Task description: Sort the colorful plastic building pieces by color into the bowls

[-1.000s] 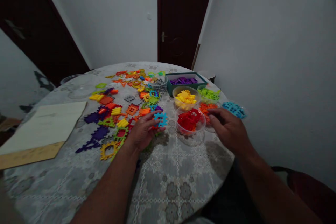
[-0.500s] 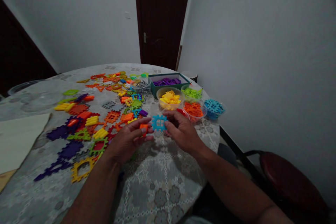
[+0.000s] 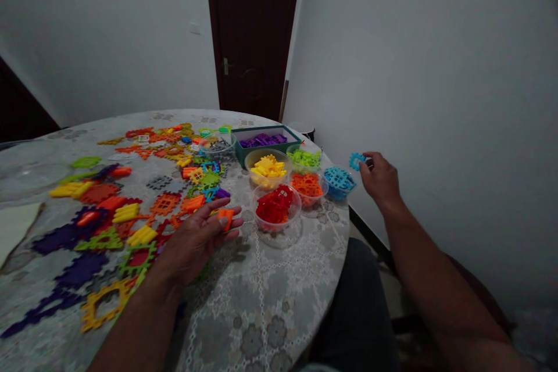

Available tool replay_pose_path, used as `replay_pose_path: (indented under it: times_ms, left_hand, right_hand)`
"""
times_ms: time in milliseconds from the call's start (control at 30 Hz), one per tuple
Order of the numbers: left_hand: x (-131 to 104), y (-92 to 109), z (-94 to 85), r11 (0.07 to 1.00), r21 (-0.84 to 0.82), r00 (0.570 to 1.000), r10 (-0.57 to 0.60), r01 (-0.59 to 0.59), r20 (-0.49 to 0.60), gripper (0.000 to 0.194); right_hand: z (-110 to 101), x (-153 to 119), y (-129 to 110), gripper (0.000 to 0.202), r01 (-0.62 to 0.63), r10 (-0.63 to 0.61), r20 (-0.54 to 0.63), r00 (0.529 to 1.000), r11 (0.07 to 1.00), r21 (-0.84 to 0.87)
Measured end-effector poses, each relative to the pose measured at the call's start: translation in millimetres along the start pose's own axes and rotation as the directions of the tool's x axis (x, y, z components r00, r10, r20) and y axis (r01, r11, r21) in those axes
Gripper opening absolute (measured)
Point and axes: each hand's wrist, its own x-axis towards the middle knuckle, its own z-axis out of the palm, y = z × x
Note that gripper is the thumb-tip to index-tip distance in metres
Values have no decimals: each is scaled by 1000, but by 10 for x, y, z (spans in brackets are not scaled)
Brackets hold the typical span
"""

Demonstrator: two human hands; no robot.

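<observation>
There are six filled tubs (image 3: 293, 209), one green box (image 3: 241, 155) — and two hands (image 3: 380, 181).

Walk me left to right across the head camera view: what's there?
Pale sheet, left hand holding an orange piece, bowl of red pieces, bowl of orange pieces, bowl of blue pieces, right hand holding a blue piece.

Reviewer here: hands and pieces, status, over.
Left hand: pinching orange piece. Right hand: pinching blue piece, apart from heaped blue pieces. Heaped red pieces between the hands.
</observation>
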Motion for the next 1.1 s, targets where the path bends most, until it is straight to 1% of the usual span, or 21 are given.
replay_pose_path:
  times_ms: [100,200,267,333,400,467,500,567,633,700,733,800,833,900,933,1033,1100]
  left_hand:
    - [38,-28,-35,999,45,1000,6,-5,-22,40]
    - [48,-42,-37,997,81,999,1,3,-51,24]
    - [34,-43,-14,996,86,998,3,2,-67,22]
    - [15,-42,16,996,90,998,16,-10,-68,23]
    - [2,-45,37,994,110,999,28,-23,-42,26]
    - [-5,-54,39,989,145,999,36,-36,4,27]
    - [-8,-60,35,986,162,999,38,-42,29,28]
    - [-17,-70,20,979,199,996,35,-50,79,29]
    - [-34,-71,10,966,252,992,20,-52,128,30]
    - [-59,-57,13,950,309,985,-5,-50,174,30]
    - [-74,-45,19,941,333,980,-17,-51,197,30]
    - [-105,-14,36,923,381,969,-41,-57,244,30]
    - [-119,1,44,912,405,963,-51,-63,264,30]
    - [-136,29,51,890,449,953,-62,-82,297,32]
    - [-139,39,51,880,466,948,-62,-96,313,33]
    - [-136,54,46,851,503,938,-37,-151,344,35]
    - [-134,49,49,839,516,938,-19,-173,346,38]
  right_hand:
    - [154,-32,104,36,74,-64,76,995,989,-128]
    - [257,-92,140,39,95,-60,154,986,969,-230]
    - [288,-130,158,41,100,-52,189,981,963,-251]
    - [300,-161,157,41,103,-62,171,983,965,-241]
    - [291,-192,92,40,119,-98,116,988,974,-192]
    - [246,-246,-84,37,164,-159,66,985,983,-86]
    - [206,-290,-222,35,195,-194,55,979,981,-9]
    - [99,-422,-587,32,247,-263,68,962,952,180]
    - [-19,-601,-1023,28,243,-316,142,938,892,382]
    - [-121,-799,-1456,27,196,-390,261,883,811,551]
    - [-159,-895,-1650,28,152,-418,314,853,773,615]
    - [-207,-1060,-1966,32,67,-479,401,781,703,708]
    - [-216,-1127,-2086,33,28,-509,434,743,672,740]
    - [-209,-1225,-2252,32,-29,-557,473,683,626,779]
    - [-197,-1259,-2304,29,-49,-566,481,669,613,789]
    - [-151,-1317,-2366,20,-120,-550,508,663,591,798]
    - [-127,-1331,-2351,20,-210,-528,554,644,574,791]
